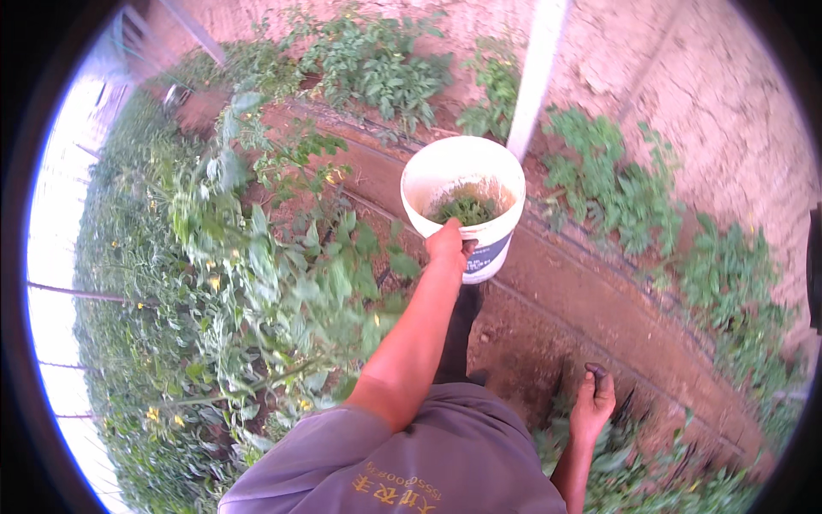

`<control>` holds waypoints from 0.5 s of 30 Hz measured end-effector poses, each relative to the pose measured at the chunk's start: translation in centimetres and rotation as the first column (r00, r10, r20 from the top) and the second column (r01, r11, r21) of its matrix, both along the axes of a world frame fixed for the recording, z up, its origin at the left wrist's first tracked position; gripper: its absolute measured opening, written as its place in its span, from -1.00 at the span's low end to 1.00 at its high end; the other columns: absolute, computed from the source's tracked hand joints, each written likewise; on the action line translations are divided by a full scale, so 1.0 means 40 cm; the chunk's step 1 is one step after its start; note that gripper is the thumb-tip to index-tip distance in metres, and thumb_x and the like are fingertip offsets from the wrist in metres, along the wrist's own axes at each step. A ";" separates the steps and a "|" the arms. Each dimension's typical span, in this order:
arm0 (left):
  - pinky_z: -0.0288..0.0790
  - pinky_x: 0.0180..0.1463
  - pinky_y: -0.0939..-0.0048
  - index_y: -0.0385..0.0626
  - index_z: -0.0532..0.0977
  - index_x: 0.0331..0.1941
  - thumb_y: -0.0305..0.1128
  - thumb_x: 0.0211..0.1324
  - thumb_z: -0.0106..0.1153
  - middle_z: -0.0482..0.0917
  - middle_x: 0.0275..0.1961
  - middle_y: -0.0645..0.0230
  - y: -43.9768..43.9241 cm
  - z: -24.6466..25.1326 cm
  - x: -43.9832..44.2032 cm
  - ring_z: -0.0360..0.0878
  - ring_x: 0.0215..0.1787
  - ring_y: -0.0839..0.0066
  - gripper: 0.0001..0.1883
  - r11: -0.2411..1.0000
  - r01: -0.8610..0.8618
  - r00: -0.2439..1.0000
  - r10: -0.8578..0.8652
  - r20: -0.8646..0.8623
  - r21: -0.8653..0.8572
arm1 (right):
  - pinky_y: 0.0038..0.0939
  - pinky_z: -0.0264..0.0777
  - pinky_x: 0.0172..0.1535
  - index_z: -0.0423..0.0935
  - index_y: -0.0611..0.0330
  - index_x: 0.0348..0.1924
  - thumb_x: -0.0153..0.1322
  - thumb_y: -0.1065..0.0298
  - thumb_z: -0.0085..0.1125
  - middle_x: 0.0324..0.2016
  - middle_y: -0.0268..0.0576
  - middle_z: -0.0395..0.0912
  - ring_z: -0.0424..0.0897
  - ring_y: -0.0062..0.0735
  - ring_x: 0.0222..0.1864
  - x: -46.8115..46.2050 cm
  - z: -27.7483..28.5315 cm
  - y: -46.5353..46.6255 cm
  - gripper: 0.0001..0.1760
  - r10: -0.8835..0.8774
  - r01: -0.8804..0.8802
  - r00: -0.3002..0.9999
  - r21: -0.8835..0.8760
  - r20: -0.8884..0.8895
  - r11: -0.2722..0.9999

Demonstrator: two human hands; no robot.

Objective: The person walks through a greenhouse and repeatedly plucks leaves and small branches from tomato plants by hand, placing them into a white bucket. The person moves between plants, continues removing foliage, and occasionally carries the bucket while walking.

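My left hand (451,244) grips the near rim of a white plastic bucket (469,154), its thumb at the edge and its fingers against the outer wall. Green plant clippings (467,209) lie at the bottom of the bucket, and a dark label with writing is on its side. Low at the right, my right hand (594,398) is raised beside my body, away from the bucket. Its fingertips look dark and soiled, and they are curled close together. Whether something small is between them cannot be made out.
Dense leafy plants (257,308) with yellow flowers fill the left. A brown soil path (578,295) runs diagonally past narrow ridges. More plants (616,180) grow along an earthen wall (719,115). A pale post (539,70) stands just behind the bucket.
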State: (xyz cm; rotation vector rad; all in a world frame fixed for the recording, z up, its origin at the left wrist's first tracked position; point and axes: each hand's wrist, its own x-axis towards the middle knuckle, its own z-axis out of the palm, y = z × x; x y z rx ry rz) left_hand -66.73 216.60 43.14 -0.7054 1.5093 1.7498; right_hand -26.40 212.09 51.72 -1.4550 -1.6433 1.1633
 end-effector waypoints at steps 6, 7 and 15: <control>0.57 -0.57 0.26 -0.41 0.50 0.07 -0.39 0.28 0.22 0.69 -0.21 -0.01 0.087 -0.070 -0.217 0.70 -0.48 0.22 -0.63 0.998 -0.059 0.995 0.062 0.077 -0.038 | -0.58 0.37 -0.42 0.51 0.27 0.22 0.70 0.43 -0.11 -0.42 -0.32 0.53 0.48 -0.68 -0.48 -0.243 0.054 0.239 -0.70 0.034 -0.032 0.999 -0.150 0.012 0.988; 0.58 -0.56 0.26 -0.41 0.50 0.08 -0.38 0.28 0.22 0.69 -0.21 -0.01 0.112 -0.069 -0.278 0.71 -0.47 0.22 -0.62 0.999 -0.027 0.997 0.029 0.070 -0.030 | -0.59 0.38 -0.42 0.49 0.27 0.25 0.69 0.44 -0.12 -0.42 -0.30 0.54 0.50 -0.66 -0.48 -0.310 0.052 0.293 -0.68 0.036 -0.049 0.996 -0.164 -0.082 0.985; 0.50 -0.61 0.23 -0.43 0.59 -0.09 -0.39 0.20 0.27 0.71 -0.23 0.04 0.175 -0.033 -0.530 0.70 -0.51 0.22 -0.69 0.960 -0.090 0.991 0.112 0.067 -0.266 | -0.56 0.47 -0.35 0.43 0.28 0.28 0.57 0.64 -0.19 -0.14 -0.05 0.62 0.61 -0.58 -0.38 -0.618 0.095 0.546 -0.56 0.402 -0.400 0.916 -0.119 -0.009 0.909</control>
